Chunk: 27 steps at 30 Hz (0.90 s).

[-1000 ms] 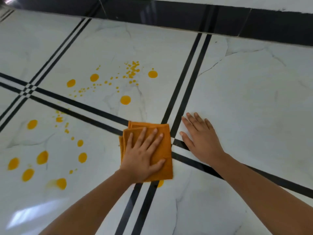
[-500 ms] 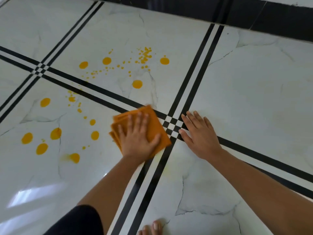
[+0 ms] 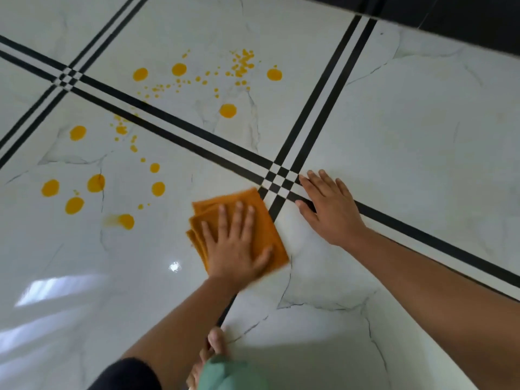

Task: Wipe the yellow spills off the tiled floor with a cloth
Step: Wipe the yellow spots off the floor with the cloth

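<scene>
where the left hand (image 3: 233, 249) lies: palm down on the folded orange cloth (image 3: 263, 220), fingers straight and slightly spread, thumb out to the side; it presses the cloth to the floor and does not curl round it.
right hand (image 3: 329, 209): flat on the tiled floor (image 3: 408, 136) just beside the cloth, fingers straight and close together, holding nothing; its fingertips reach the crossing of the black stripes (image 3: 282, 182).
arms: both forearms reach forward from the lower edge, the right one running in from the lower right corner.
cloth: under the left hand, its far corner touching the stripe crossing, folded layers showing at the edge away from the right hand.
yellow spills (image 3: 158, 188): spots and fine spatter out to the left hand's outer side and ahead of its fingertips, apart from the cloth.
edges: a dark band (image 3: 464, 21) borders the floor far ahead of the right hand.
open room: bare white tile beyond the right hand.
near the wrists: a bare foot (image 3: 216, 339) below the left forearm.
</scene>
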Available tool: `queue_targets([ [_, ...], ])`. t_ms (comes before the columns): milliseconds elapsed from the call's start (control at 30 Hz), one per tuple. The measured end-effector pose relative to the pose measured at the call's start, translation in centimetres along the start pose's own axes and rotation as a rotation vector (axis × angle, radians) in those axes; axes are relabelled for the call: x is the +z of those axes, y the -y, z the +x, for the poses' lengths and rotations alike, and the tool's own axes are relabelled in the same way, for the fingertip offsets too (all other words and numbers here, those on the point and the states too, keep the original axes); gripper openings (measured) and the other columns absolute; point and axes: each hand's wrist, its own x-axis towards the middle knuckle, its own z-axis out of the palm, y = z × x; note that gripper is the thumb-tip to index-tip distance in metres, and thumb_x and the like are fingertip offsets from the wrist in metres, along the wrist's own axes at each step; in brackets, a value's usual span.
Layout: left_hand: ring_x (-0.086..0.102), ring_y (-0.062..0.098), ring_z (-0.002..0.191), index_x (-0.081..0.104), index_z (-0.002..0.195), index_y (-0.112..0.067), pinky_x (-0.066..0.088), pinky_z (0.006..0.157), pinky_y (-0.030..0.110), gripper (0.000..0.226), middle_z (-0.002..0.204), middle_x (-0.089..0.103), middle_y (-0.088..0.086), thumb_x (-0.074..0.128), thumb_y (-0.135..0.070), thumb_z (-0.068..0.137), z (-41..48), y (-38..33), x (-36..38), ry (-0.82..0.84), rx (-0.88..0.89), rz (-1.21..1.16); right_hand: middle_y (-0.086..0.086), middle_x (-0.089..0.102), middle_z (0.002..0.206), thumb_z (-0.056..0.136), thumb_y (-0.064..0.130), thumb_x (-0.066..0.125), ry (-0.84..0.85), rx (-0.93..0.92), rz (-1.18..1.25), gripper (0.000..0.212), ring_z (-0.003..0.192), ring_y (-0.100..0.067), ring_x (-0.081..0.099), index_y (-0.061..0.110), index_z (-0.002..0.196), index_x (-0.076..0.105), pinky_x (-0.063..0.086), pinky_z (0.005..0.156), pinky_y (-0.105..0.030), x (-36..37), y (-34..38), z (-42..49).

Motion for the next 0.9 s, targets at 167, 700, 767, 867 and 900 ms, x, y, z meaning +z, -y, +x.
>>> queue_targets([
  [167,-0.027,0.027,0.139,-0.028,0.139,-0.037,-0.022,0.106,0.056,0.087,0.149,-0.030,-0.007,0.004,-0.083,0.073,3.7,0.1,-0.3,-0.029,0.093,0.044,-0.005,0.021,0.155,0.083,0.057,0.001,-0.021,0.053,0.033,0.078,0.144,-0.022,0.011,0.018,0.147,0.021,0.007,0.115,-0.040,1.4,-0.6,0.4],
  [700,-0.025,0.025,0.140,-0.022,0.143,-0.034,-0.015,0.110,0.056,0.086,0.154,-0.021,-0.004,0.002,-0.081,0.075,4.2,4.9,-1.3,-0.102,-0.092,-0.025,-0.004,0.022,0.155,0.090,0.054,0.009,-0.031,-0.079,0.044,0.068,0.144,-0.024,0.013,0.019,0.145,0.027,0.011,0.115,-0.041,0.6,4.0,4.6],
  [767,-0.025,0.024,0.139,-0.023,0.142,-0.037,-0.017,0.110,0.055,0.087,0.154,-0.021,-0.005,-0.001,-0.082,0.072,3.8,6.2,-1.2,-0.059,0.030,0.047,-0.005,0.019,0.156,0.095,0.052,0.014,-0.008,-0.086,0.024,0.062,0.144,-0.024,0.011,0.019,0.146,0.024,0.010,0.115,-0.042,0.6,5.0,5.7],
  [867,-0.019,0.024,0.142,-0.017,0.145,-0.035,-0.016,0.110,0.054,0.088,0.156,-0.014,-0.004,0.005,-0.082,0.073,7.3,8.8,-2.5,-0.147,-0.164,-0.057,-0.004,0.015,0.157,0.098,0.046,0.023,0.025,-0.108,0.000,0.056,0.145,-0.023,0.008,0.020,0.147,0.019,0.008,0.115,-0.042,0.5,6.7,7.1],
  [900,-0.017,0.025,0.142,-0.014,0.146,-0.033,-0.015,0.110,0.054,0.088,0.157,-0.012,-0.004,0.007,-0.081,0.075,8.2,9.3,-2.7,-0.179,-0.270,-0.115,-0.004,0.014,0.157,0.098,0.046,0.023,0.028,-0.115,-0.005,0.056,0.145,-0.023,0.007,0.020,0.147,0.019,0.007,0.115,-0.042,0.2,7.3,7.6],
])
